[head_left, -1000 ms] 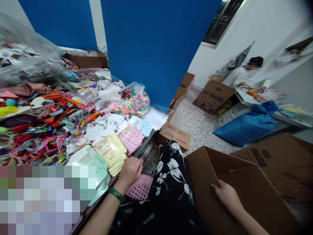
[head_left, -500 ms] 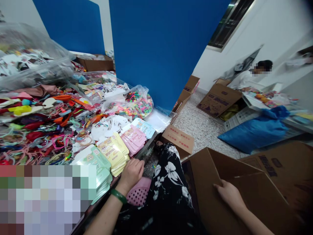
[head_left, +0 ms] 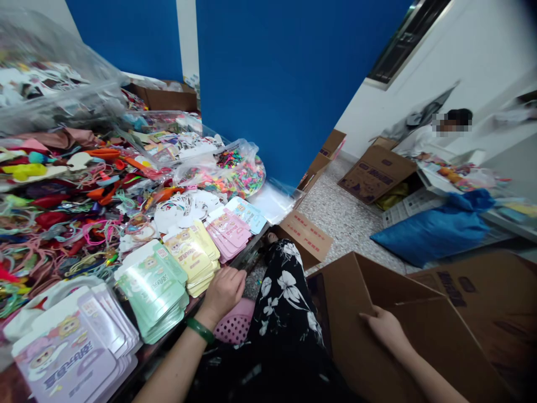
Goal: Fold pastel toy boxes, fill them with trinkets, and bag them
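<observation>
My left hand (head_left: 225, 292), with a green bangle at the wrist, rests at the table's front edge beside a stack of yellow printed cartons (head_left: 193, 254). Its fingers are curled, and whatever they may hold is hidden. Flat stacks of purple cartons (head_left: 79, 355), green cartons (head_left: 153, 291), pink cartons (head_left: 229, 232) and blue cartons (head_left: 247, 214) line the same edge. My right hand (head_left: 388, 330) grips the upper edge of an open cardboard box (head_left: 346, 308) on my right, the thumb on its outer side and the fingers inside.
Behind the cartons lie white card pieces (head_left: 184, 210), a bag of small colourful pieces (head_left: 235, 173) and a heap of cords and trinkets (head_left: 75, 207). A closed carton (head_left: 304, 238) stands on the floor. A blue sack (head_left: 432, 229), more boxes and a person (head_left: 422, 140) are at right.
The view has shifted slightly, and the purple cartons, covered by blurred blocks before, now show clearly. Both hands keep nearly the same place and hold.
</observation>
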`<state>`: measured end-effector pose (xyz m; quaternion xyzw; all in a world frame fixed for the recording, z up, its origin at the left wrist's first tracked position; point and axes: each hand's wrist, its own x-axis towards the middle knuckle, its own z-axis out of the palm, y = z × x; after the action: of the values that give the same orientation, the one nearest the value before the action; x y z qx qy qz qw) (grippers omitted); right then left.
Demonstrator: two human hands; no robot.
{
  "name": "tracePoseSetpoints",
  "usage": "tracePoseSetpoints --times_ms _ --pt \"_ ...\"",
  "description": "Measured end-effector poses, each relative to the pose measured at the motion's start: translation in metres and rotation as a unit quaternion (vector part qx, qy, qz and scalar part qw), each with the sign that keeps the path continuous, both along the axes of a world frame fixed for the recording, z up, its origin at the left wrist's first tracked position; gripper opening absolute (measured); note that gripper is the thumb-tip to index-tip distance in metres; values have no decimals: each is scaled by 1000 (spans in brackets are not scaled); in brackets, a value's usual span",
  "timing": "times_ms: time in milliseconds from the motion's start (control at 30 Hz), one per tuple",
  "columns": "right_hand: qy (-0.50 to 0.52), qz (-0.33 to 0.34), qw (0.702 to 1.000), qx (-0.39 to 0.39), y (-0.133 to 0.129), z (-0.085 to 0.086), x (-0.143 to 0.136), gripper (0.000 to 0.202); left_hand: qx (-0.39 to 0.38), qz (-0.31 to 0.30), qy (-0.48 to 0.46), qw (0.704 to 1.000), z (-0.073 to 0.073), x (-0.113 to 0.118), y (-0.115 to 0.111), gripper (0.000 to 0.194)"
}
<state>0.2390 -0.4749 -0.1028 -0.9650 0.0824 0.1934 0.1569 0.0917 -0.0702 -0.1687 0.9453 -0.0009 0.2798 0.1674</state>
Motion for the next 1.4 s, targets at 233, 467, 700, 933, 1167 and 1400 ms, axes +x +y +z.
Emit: tracePoseSetpoints --times_ms 233,467,700,933,1167,1400 --pt "23 17 999 32 11 -6 -12 19 4 -18 0 1000 2 1 2 21" --pt "26 113 993 -17 9 22 -14 28 -16 -19 19 999 7 2 0 22" --pt "43 210 977 -11 19 31 -25 35 -55 -37 26 997 11 -1 2 27" --pt "32 291 956 -18 48 32 6 42 -71 -42 29 996 14 -2 3 33" --pt "-9 362 931 -49 84 35 23 38 -85 -40 37 995 17 0 2 32" --pt "-31 406 911 -67 105 32 26 33 -89 -35 43 995 20 1 1 30"
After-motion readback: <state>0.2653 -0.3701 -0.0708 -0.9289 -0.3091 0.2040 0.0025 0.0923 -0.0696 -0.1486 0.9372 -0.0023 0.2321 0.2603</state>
